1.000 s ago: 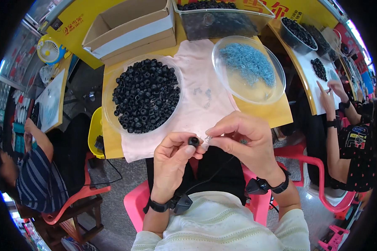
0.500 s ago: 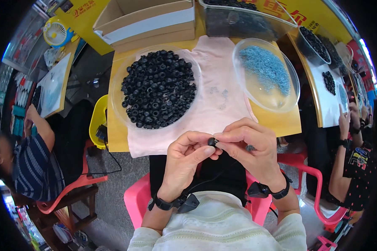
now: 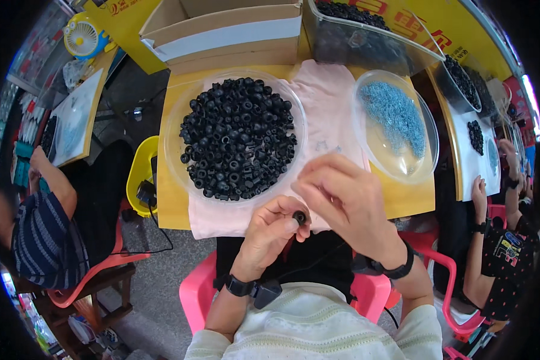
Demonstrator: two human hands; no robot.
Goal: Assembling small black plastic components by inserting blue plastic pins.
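Observation:
Between the thumb and fingers of my left hand (image 3: 269, 231) is a small round black plastic piece (image 3: 299, 217), with its hole turned up. My right hand (image 3: 351, 201) hovers just right of and above it, apart from the piece, its bent fingertips brought together. Those fingers are slightly blurred, and anything between them is too small to make out. Beyond my left hand stands a round clear tray (image 3: 169, 153) heaped with black plastic pieces (image 3: 237, 138). Farther right, another clear tray (image 3: 396, 171) holds a pile of tiny bluish-silver parts (image 3: 393, 114).
A pink cloth (image 3: 327, 99) lies under the trays on the yellow table (image 3: 411, 201). At the back stand a cardboard box (image 3: 234, 54) and a clear bin (image 3: 366, 54) of black pieces. A yellow bucket (image 3: 139, 174) is at left. People sit at both sides.
My right hand has let go of the black piece and moved up and away from it. My left hand still holds it, now with its hole showing. The view has shifted slightly.

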